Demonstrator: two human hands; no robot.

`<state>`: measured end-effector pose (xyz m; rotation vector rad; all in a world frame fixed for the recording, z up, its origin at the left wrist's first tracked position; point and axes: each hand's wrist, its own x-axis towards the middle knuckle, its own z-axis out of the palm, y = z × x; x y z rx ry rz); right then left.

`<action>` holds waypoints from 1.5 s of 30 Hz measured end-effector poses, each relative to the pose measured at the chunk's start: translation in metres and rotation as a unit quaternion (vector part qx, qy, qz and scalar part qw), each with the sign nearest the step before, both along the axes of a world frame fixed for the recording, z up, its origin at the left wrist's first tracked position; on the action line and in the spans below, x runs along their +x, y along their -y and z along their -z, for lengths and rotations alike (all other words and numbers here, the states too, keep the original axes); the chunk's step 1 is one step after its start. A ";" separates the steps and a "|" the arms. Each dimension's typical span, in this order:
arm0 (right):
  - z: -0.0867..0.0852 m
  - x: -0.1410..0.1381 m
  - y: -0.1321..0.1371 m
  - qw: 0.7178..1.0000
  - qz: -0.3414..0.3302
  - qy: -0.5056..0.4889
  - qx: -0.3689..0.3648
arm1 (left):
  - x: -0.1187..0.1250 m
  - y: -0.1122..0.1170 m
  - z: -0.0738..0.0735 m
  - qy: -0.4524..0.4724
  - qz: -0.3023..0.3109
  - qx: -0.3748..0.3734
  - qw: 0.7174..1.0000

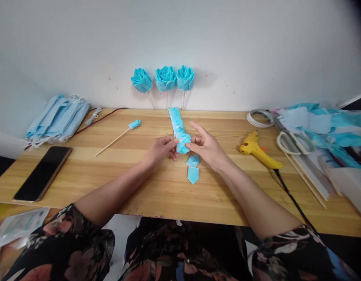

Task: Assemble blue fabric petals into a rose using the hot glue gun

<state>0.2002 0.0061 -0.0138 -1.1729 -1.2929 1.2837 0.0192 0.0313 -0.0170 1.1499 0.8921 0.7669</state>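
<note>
A long row of overlapping folded blue petals (pixel 177 125) lies on the wooden table (pixel 157 187), running away from me toward the wall. My left hand (pixel 160 150) pinches the near end of the row from the left. My right hand (pixel 206 146) pinches the same end from the right, its index finger stretched out. Two loose folded blue pieces lie just below my hands, one small (pixel 193 160) and one shaped like a pentagon (pixel 192 175).
Three blue fabric roses on sticks (pixel 165 80) lean on the wall. A stick with a blue bud (pixel 117 137), a stack of face masks (pixel 58 119) and a phone (pixel 43 172) lie left. A yellow glue gun (pixel 258 151), scissors (pixel 293 141), tape rolls (pixel 260 118) and blue scraps (pixel 327 125) lie right.
</note>
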 end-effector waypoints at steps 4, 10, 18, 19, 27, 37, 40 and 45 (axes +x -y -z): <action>0.003 -0.001 0.000 1.000 0.017 0.013 0.018 | -0.001 0.000 0.000 -0.013 0.030 -0.013 0.999; 0.002 -0.004 0.003 1.000 0.006 0.025 0.014 | -0.003 0.001 -0.001 -0.055 0.069 0.023 0.996; -0.003 0.001 0.002 0.998 0.017 -0.010 -0.055 | 0.000 0.007 -0.004 -0.038 0.075 0.017 0.996; -0.002 0.001 0.001 0.999 0.018 -0.011 -0.051 | 0.000 0.007 -0.003 -0.042 0.080 0.020 0.996; -0.003 -0.005 0.004 0.997 0.016 -0.064 -0.033 | 0.000 0.003 -0.001 0.011 0.052 -0.012 0.999; -0.001 -0.014 0.010 0.999 -0.023 -0.018 -0.023 | -0.002 0.001 -0.002 0.049 -0.020 -0.005 0.999; -0.004 -0.011 0.009 0.999 -0.008 0.004 -0.031 | -0.002 0.000 -0.001 0.047 -0.022 0.000 0.999; -0.003 -0.010 0.007 0.999 0.012 0.020 -0.024 | -0.002 0.000 0.004 0.036 0.004 0.005 0.999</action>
